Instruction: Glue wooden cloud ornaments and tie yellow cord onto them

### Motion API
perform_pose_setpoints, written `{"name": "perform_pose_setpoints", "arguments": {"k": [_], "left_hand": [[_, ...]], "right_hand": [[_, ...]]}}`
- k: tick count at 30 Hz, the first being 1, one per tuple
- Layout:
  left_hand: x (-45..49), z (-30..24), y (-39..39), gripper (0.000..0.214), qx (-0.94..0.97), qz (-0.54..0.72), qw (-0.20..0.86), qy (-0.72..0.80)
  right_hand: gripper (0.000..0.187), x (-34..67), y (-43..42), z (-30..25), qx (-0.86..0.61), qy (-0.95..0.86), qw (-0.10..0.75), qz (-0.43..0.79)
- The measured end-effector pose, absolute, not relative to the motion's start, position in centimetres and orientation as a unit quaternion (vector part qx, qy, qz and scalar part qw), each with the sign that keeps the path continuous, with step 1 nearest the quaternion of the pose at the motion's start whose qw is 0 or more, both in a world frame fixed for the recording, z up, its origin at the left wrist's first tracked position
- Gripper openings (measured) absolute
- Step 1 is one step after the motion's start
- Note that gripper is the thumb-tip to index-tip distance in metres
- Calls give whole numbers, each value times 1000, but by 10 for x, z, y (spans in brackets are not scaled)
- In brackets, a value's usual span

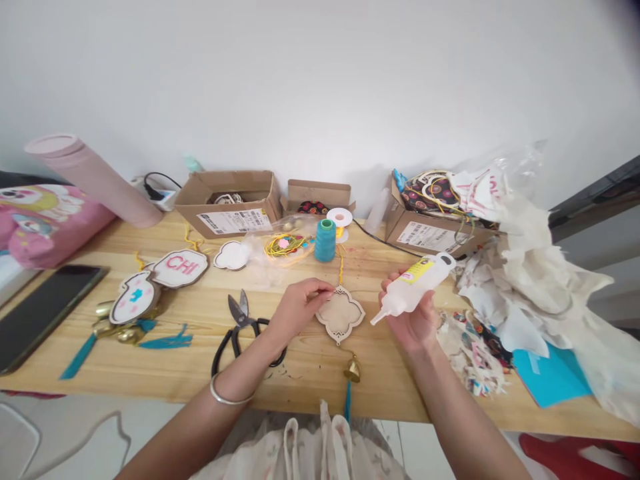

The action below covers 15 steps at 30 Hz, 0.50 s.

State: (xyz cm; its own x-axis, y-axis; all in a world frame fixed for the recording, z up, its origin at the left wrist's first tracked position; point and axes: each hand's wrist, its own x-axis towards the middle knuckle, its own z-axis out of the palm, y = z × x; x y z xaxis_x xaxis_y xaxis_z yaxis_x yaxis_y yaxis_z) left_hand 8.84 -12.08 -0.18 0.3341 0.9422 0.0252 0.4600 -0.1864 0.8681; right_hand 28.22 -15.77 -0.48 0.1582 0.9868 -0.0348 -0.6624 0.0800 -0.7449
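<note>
The right hand (419,328) holds a glue bottle (419,287) above the bench (387,383), its long axis slanting: the nozzle (381,315) points down and left, near the right edge of a wooden plaque (342,317), while the looped base rises to the upper right. The plaque lies flat, one pointed tip facing the wall, the opposite one facing the person. The left hand (299,305) has its fingers drawn close together at the plaque's upper left edge; I cannot tell whether they grip it. A yellow cord (341,268) runs from the far tip; a brass bell (352,369) and blue tassel (347,399) trail from the near one. Scissors (243,321) lie beside the left forearm, blades pointing away.
</note>
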Motion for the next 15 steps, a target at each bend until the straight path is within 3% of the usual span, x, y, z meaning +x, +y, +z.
{"name": "perform_pose_setpoints", "arguments": {"k": [6, 11, 15], "left_hand": [[77, -1, -123, 21, 754, 266, 355, 484], [75, -8, -139, 19, 842, 199, 265, 426], [74, -15, -148, 18, 862, 219, 237, 390]], "right_hand": [[51, 279, -160, -2, -381, -316, 684, 537], [36, 269, -158, -1, -567, -361, 620, 405], [33, 267, -158, -5, -605, -400, 590, 355]]}}
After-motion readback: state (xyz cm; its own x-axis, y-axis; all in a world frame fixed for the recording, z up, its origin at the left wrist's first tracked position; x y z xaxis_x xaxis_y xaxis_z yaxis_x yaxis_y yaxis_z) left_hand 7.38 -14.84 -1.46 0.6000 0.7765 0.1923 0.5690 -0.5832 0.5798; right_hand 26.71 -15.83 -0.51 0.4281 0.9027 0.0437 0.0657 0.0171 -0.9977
